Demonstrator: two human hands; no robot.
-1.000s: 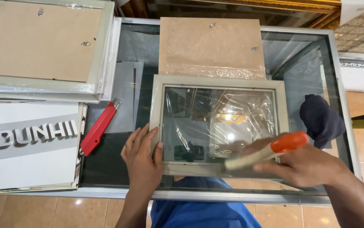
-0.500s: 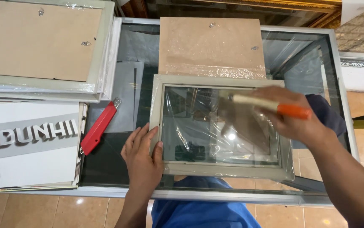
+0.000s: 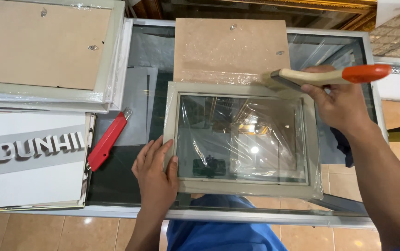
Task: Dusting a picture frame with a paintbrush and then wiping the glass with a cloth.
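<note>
Glass-topped table (image 3: 255,216): metal-edged, dark glass, bare strip along near edge below picture frame.

Picture frame (image 3: 242,139): pale, rectangular, lies flat at table centre, glass pane under crinkled clear film, near edge close to table rim.

Stacked frames (image 3: 46,51): far left of picture frame, brown backs up, overhanging table's left end.

Backing board (image 3: 230,49): brown, matte, touching picture frame's far edge.

Left hand (image 3: 156,174): fingers spread flat, pressing picture frame's left rail.

Right hand (image 3: 337,100): closed around brush (image 3: 323,76), wooden handle, orange tip, bristles at picture frame's far right corner.

Utility knife (image 3: 107,139): red, slim, left of picture frame, open glass around it.
</note>
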